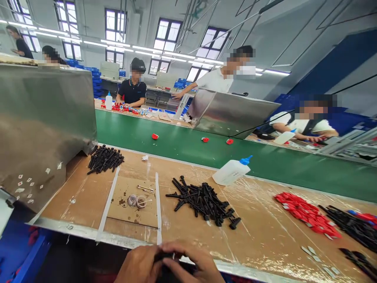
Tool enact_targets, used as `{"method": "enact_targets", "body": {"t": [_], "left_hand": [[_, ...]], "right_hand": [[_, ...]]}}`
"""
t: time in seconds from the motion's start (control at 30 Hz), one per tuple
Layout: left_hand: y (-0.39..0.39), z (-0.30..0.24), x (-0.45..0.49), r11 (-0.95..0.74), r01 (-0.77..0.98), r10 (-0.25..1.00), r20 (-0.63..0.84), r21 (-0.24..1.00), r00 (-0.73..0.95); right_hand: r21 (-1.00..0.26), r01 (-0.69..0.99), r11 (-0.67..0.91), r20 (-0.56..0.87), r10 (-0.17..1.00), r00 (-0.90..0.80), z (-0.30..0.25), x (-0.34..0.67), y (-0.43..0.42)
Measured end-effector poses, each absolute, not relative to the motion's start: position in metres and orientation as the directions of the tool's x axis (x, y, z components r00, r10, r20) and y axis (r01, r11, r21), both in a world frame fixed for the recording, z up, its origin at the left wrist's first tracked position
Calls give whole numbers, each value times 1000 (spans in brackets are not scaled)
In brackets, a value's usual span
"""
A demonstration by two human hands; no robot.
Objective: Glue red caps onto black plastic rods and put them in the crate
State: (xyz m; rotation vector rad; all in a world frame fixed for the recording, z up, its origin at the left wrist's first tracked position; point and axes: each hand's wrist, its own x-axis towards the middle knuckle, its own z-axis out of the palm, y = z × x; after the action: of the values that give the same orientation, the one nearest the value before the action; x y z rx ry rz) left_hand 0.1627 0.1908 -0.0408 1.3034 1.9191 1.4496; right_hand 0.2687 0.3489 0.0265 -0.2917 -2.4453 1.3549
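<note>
At the bottom edge of the view, my left hand [138, 264] and my right hand [196, 260] come together in front of the table's near edge. Both have curled fingers closed on a small black part [168, 271], mostly hidden by the fingers, so its exact kind cannot be made out. Just beyond them on the table lies a pile of black rod-like plastic parts [203, 200]. To its left, a cardboard sheet [120, 214] taped down with white strips carries two small round pots [141, 202] and several cotton swabs [145, 189].
Another black pile [106, 159] lies by a metal panel [47, 129]. A white bottle with a blue nozzle [231, 171] stands near the green conveyor belt [182, 145], which carries red pieces [205, 140]. Red parts [306, 214] lie right. Several people sit or stand beyond.
</note>
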Motion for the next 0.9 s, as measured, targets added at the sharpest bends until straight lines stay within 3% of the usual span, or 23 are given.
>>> {"method": "enact_targets", "body": {"t": [0.07, 0.13, 0.23, 0.37, 0.53, 0.77, 0.9], "left_hand": [[188, -41, 165, 44, 21, 848, -26, 999, -530], [184, -40, 163, 4, -320, 833, -180, 947, -523], [180, -34, 154, -93, -566, 820, -259, 819, -510], [179, -28, 140, -165, -673, 808, -292, 721, -512], [178, -36, 132, -215, -691, 805, -275, 690, -525], [174, -40, 123, -264, -783, 826, -287, 563, -485], [174, -34, 125, -305, -770, 784, -312, 560, -537]], "right_hand": [[-902, 68, 425, 128, 416, -900, 13, 250, 345], [-935, 132, 329, 84, 568, -819, -2, 230, 352], [-939, 180, 292, 86, 709, -700, -22, 200, 367], [-926, 169, 336, 119, 688, -716, -31, 169, 379], [-917, 121, 381, 158, 623, -766, -21, 159, 378], [-853, 170, 493, 190, 597, -780, -16, 169, 369], [-838, 151, 525, 215, 571, -792, -13, 169, 364]]}}
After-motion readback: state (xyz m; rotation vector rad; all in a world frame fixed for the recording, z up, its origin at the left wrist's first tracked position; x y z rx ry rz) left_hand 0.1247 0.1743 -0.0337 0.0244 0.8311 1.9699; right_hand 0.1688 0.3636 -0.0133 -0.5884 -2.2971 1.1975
